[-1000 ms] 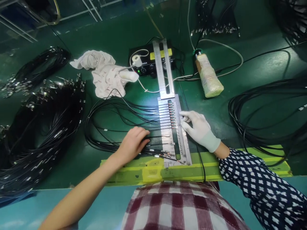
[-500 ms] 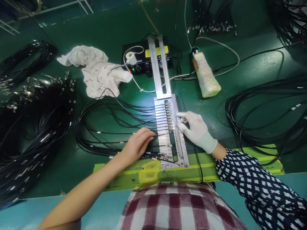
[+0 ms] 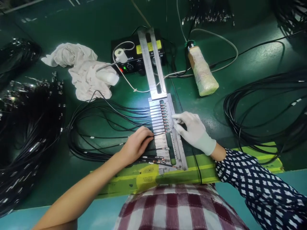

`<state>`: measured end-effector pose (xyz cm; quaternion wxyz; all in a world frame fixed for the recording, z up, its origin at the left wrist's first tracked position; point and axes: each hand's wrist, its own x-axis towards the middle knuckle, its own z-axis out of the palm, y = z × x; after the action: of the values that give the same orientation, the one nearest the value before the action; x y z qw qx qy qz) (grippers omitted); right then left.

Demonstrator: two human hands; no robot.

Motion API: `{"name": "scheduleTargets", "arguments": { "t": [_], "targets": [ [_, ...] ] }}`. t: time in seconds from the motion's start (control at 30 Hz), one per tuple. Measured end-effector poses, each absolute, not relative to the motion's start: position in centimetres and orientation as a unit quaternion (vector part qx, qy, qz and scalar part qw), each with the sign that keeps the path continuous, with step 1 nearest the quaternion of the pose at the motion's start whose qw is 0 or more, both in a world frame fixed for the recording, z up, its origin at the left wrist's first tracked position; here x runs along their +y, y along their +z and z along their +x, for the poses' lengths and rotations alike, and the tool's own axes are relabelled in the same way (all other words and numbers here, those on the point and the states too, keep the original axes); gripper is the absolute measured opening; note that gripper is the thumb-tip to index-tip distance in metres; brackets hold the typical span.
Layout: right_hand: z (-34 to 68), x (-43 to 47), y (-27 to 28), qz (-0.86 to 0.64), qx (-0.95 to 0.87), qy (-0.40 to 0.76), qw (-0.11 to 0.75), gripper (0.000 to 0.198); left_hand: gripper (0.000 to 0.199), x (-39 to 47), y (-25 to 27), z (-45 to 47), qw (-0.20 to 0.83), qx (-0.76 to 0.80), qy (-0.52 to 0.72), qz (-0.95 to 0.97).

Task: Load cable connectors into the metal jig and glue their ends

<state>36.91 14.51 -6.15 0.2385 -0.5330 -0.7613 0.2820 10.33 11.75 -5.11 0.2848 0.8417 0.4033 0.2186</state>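
Note:
A long metal fixture point(image 3: 159, 127) lies on the table, with several black cables set side by side in its upper slots, their stripped ends at the long opening. My bare left hand point(image 3: 137, 143) is at its left edge, thumb and fingertips pinched on a black cable point(image 3: 158, 133) that runs across the fixture. My right hand point(image 3: 195, 132), in a white glove, grips the fixture's right rail point(image 3: 175, 135) with thumb and forefinger. More cable ends point(image 3: 155, 159) lie loosely across the fixture's lower part. The cables loop away to the left in a coil point(image 3: 72, 131).
Behind the fixture stands a black control box point(image 3: 131, 62) with a lit green display. A white cloth point(image 3: 81, 73) lies to its left, a taped handheld tool point(image 3: 203, 72) to its right. Cable bundles point(image 3: 28, 127) lie at left, a cable coil point(image 3: 233, 111) at right. Yellow-green tape point(image 3: 115, 182) covers the front edge.
The view has shifted a little, so the table's things sit further left. My left hand still pinches the cable, and my right hand keeps its place on the rail.

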Motion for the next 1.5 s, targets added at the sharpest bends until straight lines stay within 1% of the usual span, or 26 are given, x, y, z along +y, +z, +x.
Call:
{"name": "scheduleTargets", "arguments": {
  "t": [0.1,0.2,0.3,0.4,0.53,0.67,0.77,0.83,0.93,1.07,1.13,1.2,1.33,1.5],
  "targets": [
    [36.9,14.5,-6.2,-0.532,-0.763,0.281,0.238,0.024,0.021,11.6,-5.5,9.7,0.272,0.39,0.232,0.849],
    [37.0,14.5,-6.3,-0.531,-0.765,0.274,0.238,0.024,0.033,11.5,-5.7,9.1,0.259,0.367,0.188,0.873],
    [37.0,14.5,-6.2,-0.531,-0.767,0.271,0.237,0.024,0.038,11.6,-5.9,8.9,0.228,0.353,0.143,0.896],
    [37.0,14.5,-6.2,-0.529,-0.769,0.272,0.237,0.023,0.037,11.8,-5.7,9.0,0.198,0.335,0.141,0.91],
    [37.0,14.5,-6.2,-0.528,-0.77,0.271,0.235,0.022,0.037,12.1,-5.2,9.3,0.194,0.32,0.139,0.917],
    [37.0,14.5,-6.2,-0.528,-0.771,0.269,0.233,0.022,0.034,12.4,-4.9,9.7,0.229,0.323,0.145,0.907],
    [37.0,14.5,-6.2,-0.528,-0.773,0.267,0.231,0.022,0.027,12.5,-5.1,10.0,0.275,0.344,0.157,0.884],
    [37.0,14.5,-6.2,-0.527,-0.774,0.267,0.23,0.023,0.024,12.3,-5.4,10.2,0.274,0.353,0.155,0.881],
    [37.0,14.5,-6.2,-0.528,-0.772,0.271,0.227,0.022,0.026,11.4,-5.6,10.4,0.219,0.36,0.152,0.894],
    [37.0,14.5,-6.2,-0.528,-0.77,0.275,0.228,0.021,0.036,9.5,-5.7,10.3,0.086,0.406,0.15,0.897],
    [37.0,14.6,-6.3,-0.529,-0.77,0.273,0.229,0.022,0.04,8.9,-5.7,10.2,0.039,0.425,0.139,0.894],
    [36.9,14.7,-6.3,-0.534,-0.768,0.268,0.23,0.021,0.04,8.7,-5.6,10.3,0.033,0.418,0.123,0.899],
    [36.8,14.6,-6.5,-0.536,-0.767,0.255,0.246,0.018,0.029,9.9,-5.8,11.4,0.032,0.372,0.11,0.921],
    [37.7,13.4,-6.6,-0.495,-0.792,0.248,0.256,0.022,0.036,12.2,-5.8,13.3,0.003,0.318,0.092,0.944]
  ]
}}
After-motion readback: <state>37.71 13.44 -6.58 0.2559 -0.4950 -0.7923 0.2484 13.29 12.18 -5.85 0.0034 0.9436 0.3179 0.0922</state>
